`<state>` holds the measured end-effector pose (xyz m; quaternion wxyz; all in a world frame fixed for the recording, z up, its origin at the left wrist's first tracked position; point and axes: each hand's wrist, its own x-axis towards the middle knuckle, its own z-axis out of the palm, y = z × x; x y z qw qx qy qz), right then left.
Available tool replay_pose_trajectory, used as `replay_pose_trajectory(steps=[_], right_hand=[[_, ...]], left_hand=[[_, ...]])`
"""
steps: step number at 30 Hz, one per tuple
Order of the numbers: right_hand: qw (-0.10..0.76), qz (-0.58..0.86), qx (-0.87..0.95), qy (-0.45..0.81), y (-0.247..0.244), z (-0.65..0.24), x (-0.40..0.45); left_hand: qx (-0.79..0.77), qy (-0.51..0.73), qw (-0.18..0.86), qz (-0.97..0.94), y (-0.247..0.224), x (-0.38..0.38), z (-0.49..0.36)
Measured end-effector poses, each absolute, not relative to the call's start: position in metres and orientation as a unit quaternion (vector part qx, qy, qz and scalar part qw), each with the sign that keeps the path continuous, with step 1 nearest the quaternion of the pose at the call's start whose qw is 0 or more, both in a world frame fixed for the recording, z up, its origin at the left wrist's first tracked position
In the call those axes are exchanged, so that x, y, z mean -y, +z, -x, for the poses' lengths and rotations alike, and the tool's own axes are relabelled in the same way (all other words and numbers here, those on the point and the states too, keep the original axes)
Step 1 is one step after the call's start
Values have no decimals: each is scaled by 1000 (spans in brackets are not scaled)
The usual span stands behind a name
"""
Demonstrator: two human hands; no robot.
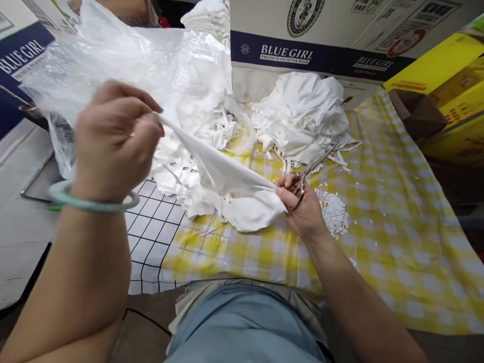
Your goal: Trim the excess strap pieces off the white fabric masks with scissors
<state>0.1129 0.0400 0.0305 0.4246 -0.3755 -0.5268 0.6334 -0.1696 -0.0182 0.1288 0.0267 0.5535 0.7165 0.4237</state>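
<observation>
Before carton (inside hidden), left grip pinching cloth, right grip cloth, scissors

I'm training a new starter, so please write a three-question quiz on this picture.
1. Which hand holds the scissors?
2. True or false: the same cloth is held at one end by each hand.
3. The heap of white bits lies on:
a) a box
b) the yellow checked sheet
c) the black-lined sheet

Key:
1. The right hand.
2. True; the left hand grips the raised end, the right hand the lower.
3. b
</observation>
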Motion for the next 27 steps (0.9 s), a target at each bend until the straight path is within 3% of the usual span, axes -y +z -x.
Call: replay_pose_trajectory(steps=[2, 5, 13, 19, 24, 27], right_hand=[[428, 382, 529, 625, 28, -110, -35], [436, 392, 498, 639, 17, -104, -26], [457, 400, 472, 639, 26, -95, -31], [467, 388, 521, 599, 35, -103, -50], [403, 399, 649, 507, 14, -99, -36], [342, 329, 732, 488, 7, -87, -14]], left_hand=[[-722, 360, -49, -589, 109, 12, 171], [-721, 357, -52, -592, 69, 21, 153], [-670, 307, 168, -655, -7, 24, 81], [-633, 346, 278, -634, 12, 24, 87], [-546, 432, 601, -393, 41, 61, 98], [-504, 468, 670, -281, 51, 75, 99]])
